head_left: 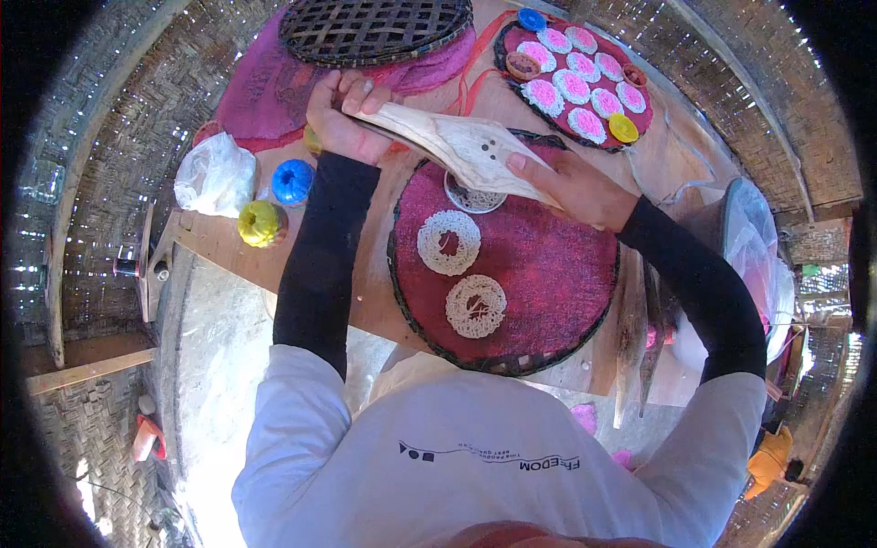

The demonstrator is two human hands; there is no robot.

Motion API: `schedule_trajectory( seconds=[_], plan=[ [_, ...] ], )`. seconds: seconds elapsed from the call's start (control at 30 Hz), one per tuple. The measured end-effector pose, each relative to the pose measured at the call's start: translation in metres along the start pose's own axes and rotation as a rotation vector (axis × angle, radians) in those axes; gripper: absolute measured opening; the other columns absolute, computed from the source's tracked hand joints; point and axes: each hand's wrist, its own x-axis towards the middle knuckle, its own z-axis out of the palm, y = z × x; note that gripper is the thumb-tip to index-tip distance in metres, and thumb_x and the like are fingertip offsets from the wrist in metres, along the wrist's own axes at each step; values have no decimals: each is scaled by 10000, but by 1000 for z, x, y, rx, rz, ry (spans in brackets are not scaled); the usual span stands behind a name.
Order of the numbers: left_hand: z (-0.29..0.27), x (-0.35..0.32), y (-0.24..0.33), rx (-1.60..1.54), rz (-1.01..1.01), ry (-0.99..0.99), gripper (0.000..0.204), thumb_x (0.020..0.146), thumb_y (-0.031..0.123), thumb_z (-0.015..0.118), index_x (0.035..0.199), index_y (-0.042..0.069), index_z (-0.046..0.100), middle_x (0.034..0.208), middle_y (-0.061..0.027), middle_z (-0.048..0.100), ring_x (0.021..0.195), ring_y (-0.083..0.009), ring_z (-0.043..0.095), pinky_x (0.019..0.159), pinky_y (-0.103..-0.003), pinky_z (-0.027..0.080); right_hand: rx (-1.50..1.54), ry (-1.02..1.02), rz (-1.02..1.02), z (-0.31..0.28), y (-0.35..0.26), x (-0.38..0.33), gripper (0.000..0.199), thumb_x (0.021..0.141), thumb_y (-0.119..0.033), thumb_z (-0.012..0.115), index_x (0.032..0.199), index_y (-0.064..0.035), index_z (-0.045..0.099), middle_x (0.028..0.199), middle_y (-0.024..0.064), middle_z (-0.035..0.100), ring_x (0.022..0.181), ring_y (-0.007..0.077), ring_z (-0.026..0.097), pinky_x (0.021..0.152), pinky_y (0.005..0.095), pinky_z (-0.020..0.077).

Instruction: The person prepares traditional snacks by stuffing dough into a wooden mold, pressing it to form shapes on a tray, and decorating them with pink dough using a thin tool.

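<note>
Both my hands grip a long, pale wooden tool with small dark holes in its flat face. My left hand is closed round its far-left end, and my right hand clasps its right end with the thumb on top. The tool hangs over a round tray covered in dark red cloth. On that cloth lie two round, lacy white crackers of strand-like dough, each with a ragged middle. Partly hidden beneath the tool is a third round piece with a pale rim.
A second round tray at the far right bears several pink-and-white rounds. Blue and yellow ring-shaped moulds stand by a white plastic bag at left. An open-weave basket rests on pink cloth. A plastic-lined container stands right.
</note>
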Motion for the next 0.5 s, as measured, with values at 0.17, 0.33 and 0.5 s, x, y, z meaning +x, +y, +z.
schedule_trajectory(
  seconds=[0.17, 0.33, 0.5],
  plan=[
    [-9, -5, -13, -22, -1, -25, 265, 847, 282, 391, 651, 118, 463, 469, 82, 304, 492, -98, 399, 763, -382, 391, 134, -71, 76, -6, 1, -9, 682, 814, -652, 357, 897, -27, 616, 532, 49, 465, 453, 138, 446, 432, 309, 330],
    [11, 0, -25, -71, -78, -55, 498, 833, 478, 434, 986, 12, 524, 752, -42, 517, 782, -201, 503, 787, -390, 387, -11, 2, 135, -24, 10, -19, 660, 826, -613, 392, 923, 9, 590, 621, 48, 522, 503, 117, 477, 453, 272, 380],
    [29, -6, -34, 668, -147, -353, 591, 786, 439, 549, 1198, 27, 452, 1209, -137, 481, 1144, -256, 421, 1013, -387, 272, 98, 474, -258, -15, 17, -25, 695, 815, -634, 382, 771, 17, 622, 558, 74, 536, 522, 183, 514, 527, 330, 417]
  ],
)
